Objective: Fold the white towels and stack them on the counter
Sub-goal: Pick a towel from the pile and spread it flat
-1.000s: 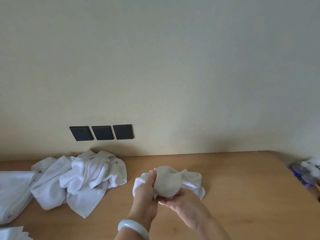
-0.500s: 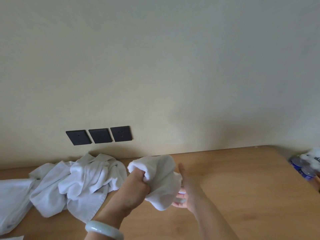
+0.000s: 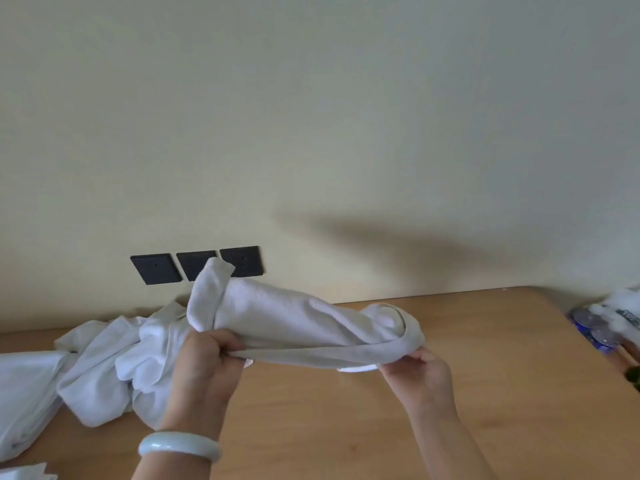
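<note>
A small white towel (image 3: 294,327) hangs stretched in the air above the wooden counter (image 3: 485,393). My left hand (image 3: 204,372) grips its left end, and a corner sticks up above my fingers. My right hand (image 3: 419,375) pinches its right end, where the cloth is still twisted. A heap of crumpled white towels (image 3: 114,362) lies on the counter to the left, partly behind my left hand. More white cloth (image 3: 20,393) lies at the left edge.
The wall stands close behind the counter, with three black socket plates (image 3: 156,270). Blue-capped items and white wrapping (image 3: 602,327) sit at the counter's right edge. A white cloth corner (image 3: 24,472) shows at the bottom left. A pale bangle (image 3: 178,445) circles my left wrist.
The towel was a ball between both hands. My hands have risen and moved apart, and the towel is now pulled out lengthwise between them.
</note>
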{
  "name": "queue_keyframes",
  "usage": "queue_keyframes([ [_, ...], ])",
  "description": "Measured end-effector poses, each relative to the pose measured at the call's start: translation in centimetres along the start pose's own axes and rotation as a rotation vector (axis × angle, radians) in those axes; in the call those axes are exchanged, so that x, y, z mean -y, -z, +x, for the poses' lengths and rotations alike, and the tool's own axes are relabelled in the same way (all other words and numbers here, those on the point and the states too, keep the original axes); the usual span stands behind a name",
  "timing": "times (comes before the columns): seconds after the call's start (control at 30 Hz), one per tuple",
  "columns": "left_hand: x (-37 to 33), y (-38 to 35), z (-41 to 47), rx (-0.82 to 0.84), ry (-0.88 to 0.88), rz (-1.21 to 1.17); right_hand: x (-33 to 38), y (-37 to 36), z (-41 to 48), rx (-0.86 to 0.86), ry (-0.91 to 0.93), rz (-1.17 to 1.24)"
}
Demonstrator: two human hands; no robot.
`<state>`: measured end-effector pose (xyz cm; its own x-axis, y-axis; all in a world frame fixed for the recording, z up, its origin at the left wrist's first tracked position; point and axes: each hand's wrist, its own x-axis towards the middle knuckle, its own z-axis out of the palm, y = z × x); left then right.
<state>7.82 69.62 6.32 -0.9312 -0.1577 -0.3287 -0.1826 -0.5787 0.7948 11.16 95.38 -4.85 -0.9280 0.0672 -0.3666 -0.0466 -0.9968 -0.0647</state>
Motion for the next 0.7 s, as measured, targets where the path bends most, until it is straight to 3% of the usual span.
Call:
queue_keyframes([
  [0.1, 1.2, 0.7, 0.3, -0.029, 0.091, -0.056, 0.4, 1.1, -0.8, 0.079, -0.07, -0.004],
  [0.2, 2.7, 1.5, 0.1, -0.004, 0.124, -0.025, -0.2, 3.9, -1.3, -0.183, -0.033, -0.275],
  [0.27, 3.6, 2.0, -0.3, 0.037, 0.125, 0.062, -1.2, 6.3, -1.2, -0.449, -0.041, -0.605],
  [0.33, 4.2, 1.8, -1.2, 0.06, 0.132, 0.14, -2.4, 9.2, -0.7, -0.774, -0.008, -1.088],
  [0.43, 4.8, 1.9, -2.0, 0.057, 0.139, 0.213, -3.2, 11.4, -1.3, -0.989, 0.109, -1.887],
  [0.5, 5.0, 2.4, -2.4, 0.054, 0.143, 0.247, -3.3, 10.9, -1.7, -0.949, 0.254, -2.196],
  [0.57, 5.0, 3.1, -2.6, 0.027, 0.133, 0.271, -3.6, 10.1, -0.9, -0.733, 0.466, -2.389],
  [0.6, 5.0, 3.6, -2.6, 0.001, 0.135, 0.277, -3.9, 9.7, -0.2, -0.613, 0.557, -2.374],
  [0.7, 4.7, 5.3, -2.4, -0.096, 0.128, 0.301, -4.4, 8.4, 2.4, -0.377, 0.368, -2.254],
])
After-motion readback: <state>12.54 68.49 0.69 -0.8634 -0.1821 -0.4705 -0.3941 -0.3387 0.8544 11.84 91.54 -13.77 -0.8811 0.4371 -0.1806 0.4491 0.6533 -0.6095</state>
